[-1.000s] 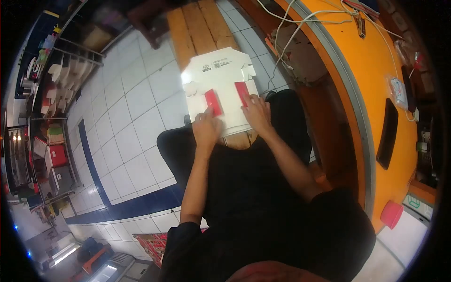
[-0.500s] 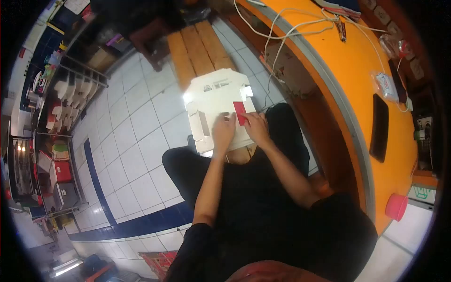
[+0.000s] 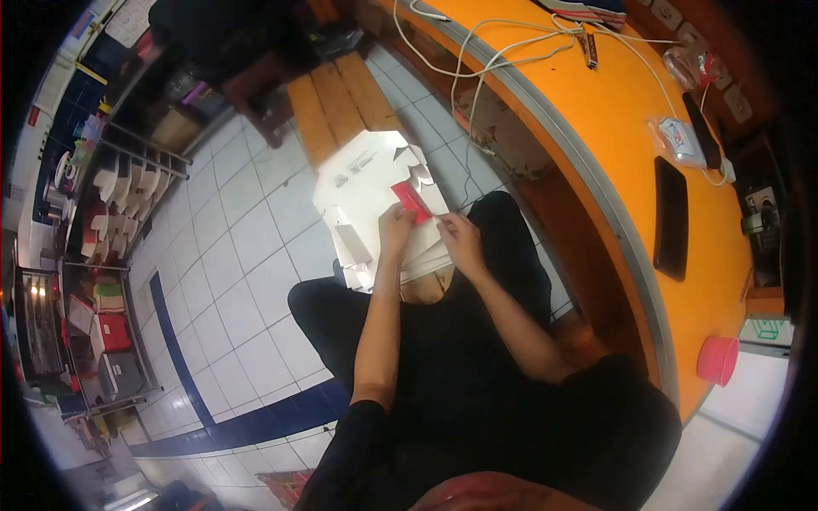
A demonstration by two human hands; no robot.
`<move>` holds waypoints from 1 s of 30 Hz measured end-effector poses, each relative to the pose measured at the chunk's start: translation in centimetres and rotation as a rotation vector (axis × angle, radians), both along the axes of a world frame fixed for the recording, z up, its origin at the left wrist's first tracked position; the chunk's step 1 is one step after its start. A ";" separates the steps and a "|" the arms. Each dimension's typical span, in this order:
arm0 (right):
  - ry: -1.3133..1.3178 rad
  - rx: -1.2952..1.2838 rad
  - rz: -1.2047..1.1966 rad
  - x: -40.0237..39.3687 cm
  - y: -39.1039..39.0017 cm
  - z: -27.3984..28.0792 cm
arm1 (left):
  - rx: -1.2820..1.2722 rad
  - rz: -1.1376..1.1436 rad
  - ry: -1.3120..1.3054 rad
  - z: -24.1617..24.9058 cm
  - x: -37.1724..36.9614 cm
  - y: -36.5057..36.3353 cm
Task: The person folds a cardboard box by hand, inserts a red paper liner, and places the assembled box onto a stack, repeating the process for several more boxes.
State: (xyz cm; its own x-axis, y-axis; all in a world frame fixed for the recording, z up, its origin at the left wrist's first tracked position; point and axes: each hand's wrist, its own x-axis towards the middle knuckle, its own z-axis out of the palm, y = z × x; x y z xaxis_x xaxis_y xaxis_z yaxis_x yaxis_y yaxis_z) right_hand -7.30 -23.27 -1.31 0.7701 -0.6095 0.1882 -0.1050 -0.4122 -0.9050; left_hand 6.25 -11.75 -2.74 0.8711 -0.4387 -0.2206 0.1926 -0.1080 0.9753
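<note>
A flat white cardboard piece [image 3: 366, 192] with folded flaps and small dark print lies across the wooden bench in front of my lap. Over its right part is a red piece [image 3: 411, 201], tilted and partly raised. My left hand [image 3: 396, 228] has its fingers closed on the lower left edge of the red piece. With pinched fingers, my right hand [image 3: 460, 238] is at the right side, by the red piece's edge and the cardboard's right flap; exactly what it pinches is too small to tell.
The wooden bench [image 3: 341, 94] extends forward over the tiled floor [image 3: 247, 221]. On the right, an orange counter [image 3: 588, 128] holds cables, a black phone-like slab [image 3: 671, 217] and a pink cup [image 3: 717, 359]. Shelves with white boxes [image 3: 111, 192] stand at the left.
The red piece has gone from lying flat to tilted and lifted, with my left hand now on it. My right hand has drawn back from its top into a pinch at the right.
</note>
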 end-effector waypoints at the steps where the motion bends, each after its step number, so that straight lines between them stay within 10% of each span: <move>1: 0.017 -0.080 -0.001 -0.1 0.6 1.3 | -0.070 -0.019 -0.005 0.0 -0.3 -0.2; 9: -0.031 -0.151 0.014 1.0 0.6 0.4 | 0.328 -0.190 -0.204 3.4 -4.4 -0.5; 11: 0.221 0.345 0.031 1.6 -0.1 1.0 | 0.219 -0.209 -0.116 3.0 -4.3 -0.2; 13: 0.127 0.207 0.013 2.1 0.3 0.0 | 0.038 -0.226 0.044 3.1 -3.8 0.6; 17: 0.076 -0.003 -0.013 2.1 -0.3 -4.0 | 0.263 0.151 -0.648 4.6 -0.7 6.4; 20: 0.114 0.122 -0.061 2.1 -0.3 -2.6 | 0.354 0.545 -0.484 7.0 0.6 12.8; 25: 0.006 0.135 -0.026 2.8 0.3 -2.1 | -0.019 0.083 0.349 4.5 -0.2 16.6; 30: -0.054 -0.007 -0.093 2.3 1.0 1.0 | -0.158 0.029 0.260 2.1 0.4 14.4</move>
